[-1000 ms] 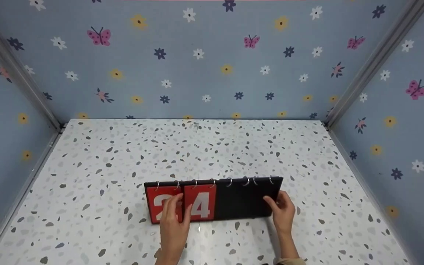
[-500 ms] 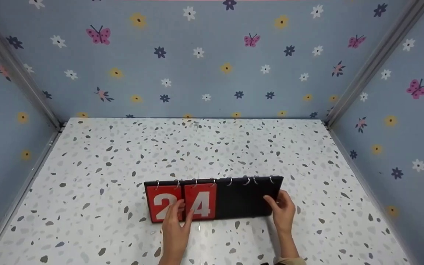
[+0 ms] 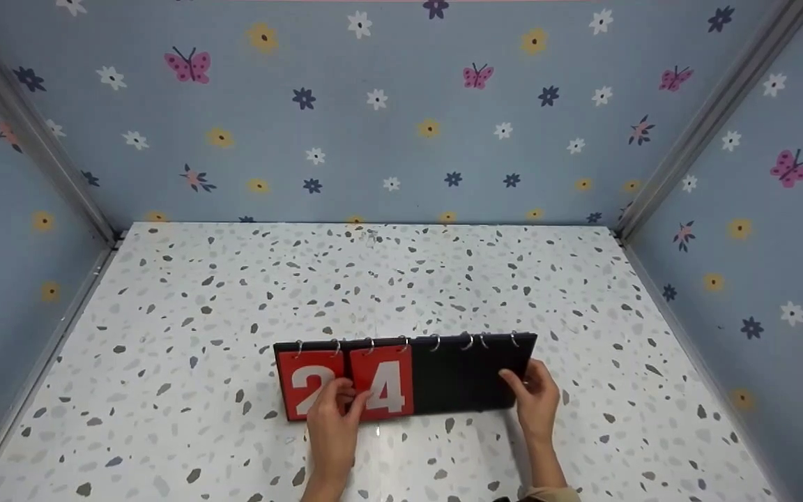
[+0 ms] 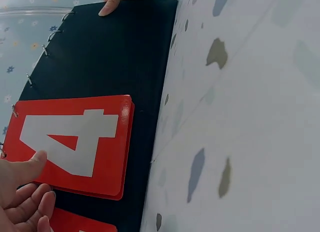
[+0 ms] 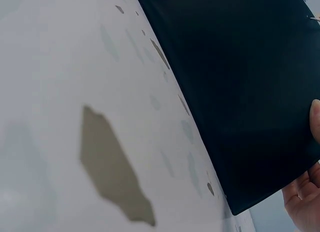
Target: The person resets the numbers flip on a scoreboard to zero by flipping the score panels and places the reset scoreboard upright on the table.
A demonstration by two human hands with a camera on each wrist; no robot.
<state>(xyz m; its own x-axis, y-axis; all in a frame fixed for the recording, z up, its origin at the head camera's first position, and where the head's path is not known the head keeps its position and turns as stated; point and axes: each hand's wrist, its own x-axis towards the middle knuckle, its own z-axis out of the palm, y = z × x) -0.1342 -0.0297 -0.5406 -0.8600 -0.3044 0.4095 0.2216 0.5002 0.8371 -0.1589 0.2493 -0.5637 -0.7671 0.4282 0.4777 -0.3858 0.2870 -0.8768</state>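
Note:
A black tabletop flip scoreboard [image 3: 457, 380] stands leaning on its lower edge, with silver rings [image 3: 436, 341] along its top. On its left half hang two red number cards: a white 2 on the left card [image 3: 291, 369], a white 4 on the right card [image 3: 401, 362]. My left hand [image 3: 332, 432] pinches the left edge of the 4 card; its thumb [image 4: 32, 167] lies on the white digit and its other fingers curl by the edge. My right hand [image 3: 539, 408] grips the board's right end, thumb in front, fingers behind. The right half shows bare black.
A white speckled tabletop [image 3: 199, 314] lies under the scoreboard. Blue walls with flowers and butterflies enclose it at the back [image 3: 401, 104], left and right, with grey metal strips [image 3: 715, 111] at the corners.
My left hand has slid down and slightly right from over the 2 card, and its fingers have closed at the 4 card's edge. That card has shifted slightly right. My right hand has stayed put.

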